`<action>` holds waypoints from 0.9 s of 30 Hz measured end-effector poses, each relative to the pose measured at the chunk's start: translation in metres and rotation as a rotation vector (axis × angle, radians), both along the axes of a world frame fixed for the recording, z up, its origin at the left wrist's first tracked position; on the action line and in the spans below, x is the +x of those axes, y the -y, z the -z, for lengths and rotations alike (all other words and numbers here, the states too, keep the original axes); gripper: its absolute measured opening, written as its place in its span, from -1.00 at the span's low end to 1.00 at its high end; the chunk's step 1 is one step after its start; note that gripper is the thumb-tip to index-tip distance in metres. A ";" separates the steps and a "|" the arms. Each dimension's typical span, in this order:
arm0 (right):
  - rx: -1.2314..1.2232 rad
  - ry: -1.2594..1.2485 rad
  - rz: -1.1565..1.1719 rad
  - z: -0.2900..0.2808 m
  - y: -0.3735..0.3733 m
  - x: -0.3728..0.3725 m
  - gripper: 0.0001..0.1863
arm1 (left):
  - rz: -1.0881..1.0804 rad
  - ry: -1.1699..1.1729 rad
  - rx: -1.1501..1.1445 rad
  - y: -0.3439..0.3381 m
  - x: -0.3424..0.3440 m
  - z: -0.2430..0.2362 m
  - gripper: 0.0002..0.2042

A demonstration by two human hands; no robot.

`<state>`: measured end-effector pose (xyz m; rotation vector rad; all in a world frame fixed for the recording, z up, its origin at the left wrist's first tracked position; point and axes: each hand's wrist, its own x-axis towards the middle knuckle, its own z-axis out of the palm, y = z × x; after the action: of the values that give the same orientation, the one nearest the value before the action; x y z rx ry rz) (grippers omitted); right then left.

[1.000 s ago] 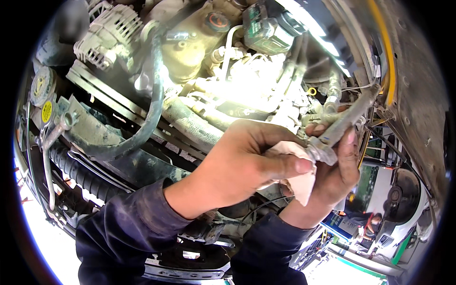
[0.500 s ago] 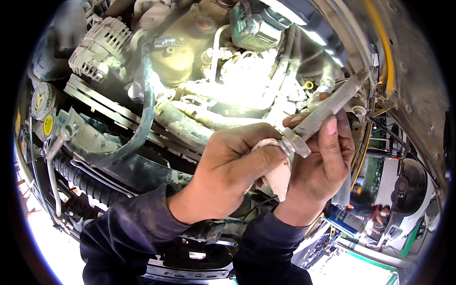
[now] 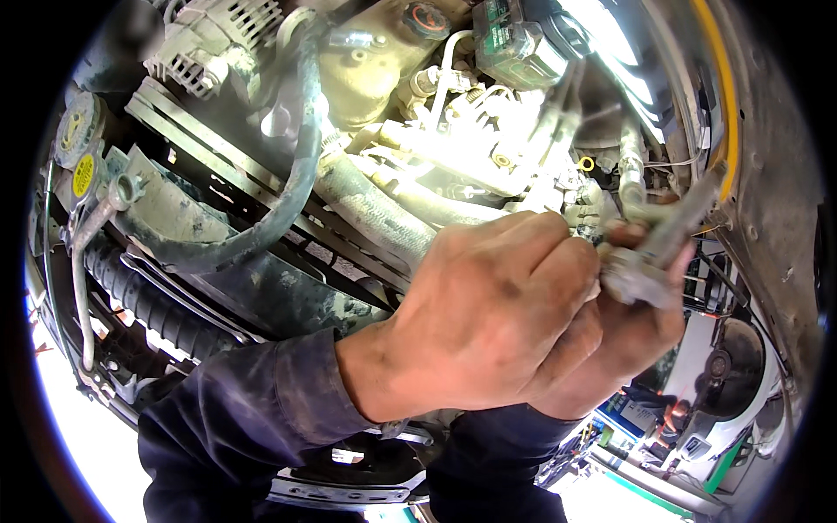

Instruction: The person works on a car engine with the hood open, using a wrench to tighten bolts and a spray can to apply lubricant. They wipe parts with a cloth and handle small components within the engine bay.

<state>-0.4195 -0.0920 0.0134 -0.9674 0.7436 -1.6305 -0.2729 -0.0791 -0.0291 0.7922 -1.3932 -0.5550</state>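
A grey metal rod (image 3: 684,218), blurred, slants up to the right over the engine bay, its thick collar (image 3: 632,277) at the lower end; the right hand (image 3: 641,344) grasps it from behind and below, fingers bent about the rod just above the collar; the left hand (image 3: 501,318) is clenched just left of the collar, its fingers curled on a pale cloth (image 3: 595,291) of which only a sliver shows; whether they also press on the rod I cannot tell; the left hand partly covers the right; dark sleeves (image 3: 261,392) reach both wrists; beyond the rod a small yellow ring (image 3: 586,163) stands among brightly lit engine parts; farther up is a dark green block (image 3: 514,44) beside a glaring lamp; leftward a thick dark hose (image 3: 301,166) curves down past a finned metal housing (image 3: 214,39); at far left sits a round cap (image 3: 78,129) above a yellow label (image 3: 83,175).
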 end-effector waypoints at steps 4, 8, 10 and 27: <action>0.012 0.310 -0.192 -0.018 -0.004 -0.032 -0.40 | 0.010 -0.024 0.024 0.002 0.000 0.005 -0.91; 0.083 0.399 -0.237 -0.027 -0.007 -0.039 -0.63 | 0.061 -0.053 0.060 0.002 -0.006 0.008 -0.88; 0.073 0.385 -0.211 -0.030 -0.007 -0.036 -0.66 | 0.083 -0.036 0.088 0.001 -0.007 0.004 -0.84; 0.131 0.465 -0.197 -0.033 -0.006 -0.037 -0.83 | 0.095 -0.004 0.021 0.001 -0.015 0.011 -0.79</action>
<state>-0.4560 -0.0858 0.0460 -0.5193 0.4152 -1.5322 -0.2882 -0.0799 -0.0398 0.7441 -1.4289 -0.6459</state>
